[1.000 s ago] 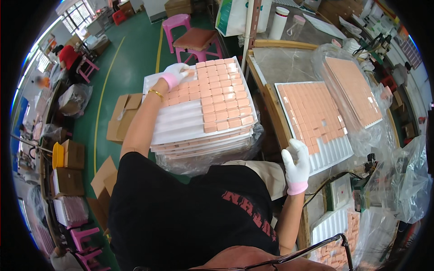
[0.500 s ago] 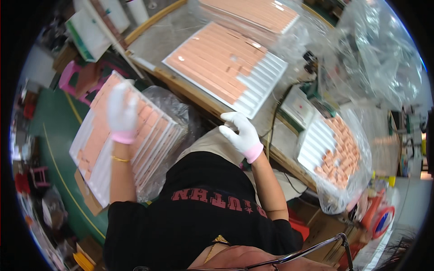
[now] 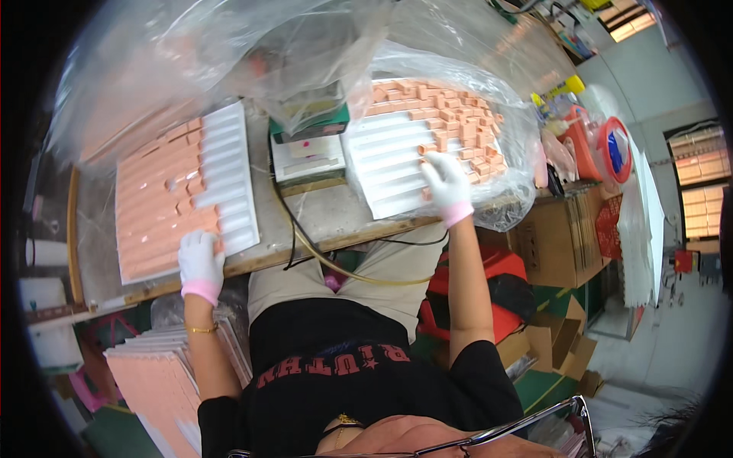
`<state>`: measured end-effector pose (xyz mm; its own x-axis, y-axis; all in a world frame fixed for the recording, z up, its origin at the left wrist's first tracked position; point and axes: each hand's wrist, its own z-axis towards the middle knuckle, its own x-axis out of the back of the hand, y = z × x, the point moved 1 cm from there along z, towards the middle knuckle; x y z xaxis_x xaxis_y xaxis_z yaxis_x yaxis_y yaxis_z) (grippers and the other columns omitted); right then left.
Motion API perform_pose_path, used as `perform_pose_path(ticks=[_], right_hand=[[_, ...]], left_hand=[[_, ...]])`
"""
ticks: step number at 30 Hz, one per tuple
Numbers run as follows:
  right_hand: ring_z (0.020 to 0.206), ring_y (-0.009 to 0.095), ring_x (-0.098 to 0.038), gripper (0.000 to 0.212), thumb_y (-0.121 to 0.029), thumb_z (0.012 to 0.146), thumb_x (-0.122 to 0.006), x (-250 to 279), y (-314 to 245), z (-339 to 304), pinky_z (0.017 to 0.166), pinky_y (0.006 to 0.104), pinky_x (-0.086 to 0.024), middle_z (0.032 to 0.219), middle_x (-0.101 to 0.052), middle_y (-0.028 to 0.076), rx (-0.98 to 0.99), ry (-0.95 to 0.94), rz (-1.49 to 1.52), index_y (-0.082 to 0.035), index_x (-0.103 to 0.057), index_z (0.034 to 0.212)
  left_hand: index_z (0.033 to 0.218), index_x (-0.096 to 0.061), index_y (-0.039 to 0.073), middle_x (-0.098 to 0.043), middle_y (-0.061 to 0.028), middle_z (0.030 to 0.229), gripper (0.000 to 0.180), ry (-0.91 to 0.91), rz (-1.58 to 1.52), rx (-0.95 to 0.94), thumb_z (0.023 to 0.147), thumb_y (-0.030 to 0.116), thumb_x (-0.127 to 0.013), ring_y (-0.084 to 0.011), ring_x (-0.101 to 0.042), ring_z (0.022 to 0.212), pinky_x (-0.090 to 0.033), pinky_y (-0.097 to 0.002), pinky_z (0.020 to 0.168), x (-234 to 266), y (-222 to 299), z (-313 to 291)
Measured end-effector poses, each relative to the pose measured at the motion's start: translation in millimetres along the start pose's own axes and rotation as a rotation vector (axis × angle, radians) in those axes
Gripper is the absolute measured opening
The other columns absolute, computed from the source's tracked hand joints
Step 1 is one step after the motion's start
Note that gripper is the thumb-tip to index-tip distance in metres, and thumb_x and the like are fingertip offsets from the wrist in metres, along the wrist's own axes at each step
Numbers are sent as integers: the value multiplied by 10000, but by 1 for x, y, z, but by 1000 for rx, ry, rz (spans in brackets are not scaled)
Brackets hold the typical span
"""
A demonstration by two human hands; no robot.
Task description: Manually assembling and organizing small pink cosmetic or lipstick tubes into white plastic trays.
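A white ribbed tray (image 3: pixel 229 175) on the left of the workbench holds rows of salmon-pink strips made of small pieces (image 3: pixel 156 202). At its near right corner rests my left hand (image 3: pixel 201 261), white-gloved with a pink cuff. Its fingers are curled together beside a pink piece; what lies under them is hidden. My right hand (image 3: pixel 449 183), gloved alike, reaches over a second white ribbed tray (image 3: pixel 382 172). Its finger and thumb are apart, the fingertips close to loose pink block-shaped pieces (image 3: pixel 481 133) heaped on the tray's far and right side.
Between the trays stands a green and white box-like device (image 3: pixel 309 156) with a hose (image 3: pixel 305 240) in front. Clear plastic sheeting (image 3: pixel 229 46) drapes behind. Stacked filled trays (image 3: pixel 156 374) stand at lower left. Cardboard boxes (image 3: pixel 561 237) and a red-black object (image 3: pixel 489 294) are right, below the bench.
My view and body have turned right, toward the bench. The left hand has gone from the stacked trays to the bench tray; the right hand has reached the tray of loose pieces.
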<state>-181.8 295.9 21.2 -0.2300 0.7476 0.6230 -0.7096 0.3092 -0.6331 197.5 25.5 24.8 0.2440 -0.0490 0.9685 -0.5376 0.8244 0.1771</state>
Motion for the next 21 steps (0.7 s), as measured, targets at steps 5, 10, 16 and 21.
perform_pose_path(ticks=[5, 10, 16, 21], right_hand=[[914, 304, -589, 279, -183, 760, -670, 19, 27, 33, 834, 372, -464, 994, -643, 135, 125, -112, -432, -47, -643, 1002], [946, 334, -573, 388, -416, 731, -638, -13, 1, 62, 847, 421, -453, 954, -658, 105, -77, -462, -793, -137, -641, 999], [904, 332, -590, 333, -348, 732, -651, -7, 0, 63, 819, 426, -471, 918, -656, 151, -183, -527, -736, -82, -645, 933], [834, 205, -633, 277, -162, 840, -629, -29, -62, 50, 763, 315, -485, 900, -668, 101, -120, -344, 313, -7, -609, 1069]], left_hand=[[912, -549, 67, -565, -128, 923, 344, -22, -57, -21, 611, 33, -712, -341, -511, 937, -421, -428, 824, 5, -1, 10], [960, -552, 48, -565, -152, 935, 333, 138, -166, -56, 660, 46, -696, -366, -514, 943, -416, -430, 841, 24, 12, 18], [1088, -560, 42, -621, -103, 978, 326, -39, -999, 190, 804, 141, -686, -194, -607, 873, -481, -288, 781, -14, 75, 62], [1141, -544, 11, -623, -40, 986, 349, -99, -1251, 144, 809, 32, -648, -82, -591, 871, -480, -216, 758, -48, 91, 95]])
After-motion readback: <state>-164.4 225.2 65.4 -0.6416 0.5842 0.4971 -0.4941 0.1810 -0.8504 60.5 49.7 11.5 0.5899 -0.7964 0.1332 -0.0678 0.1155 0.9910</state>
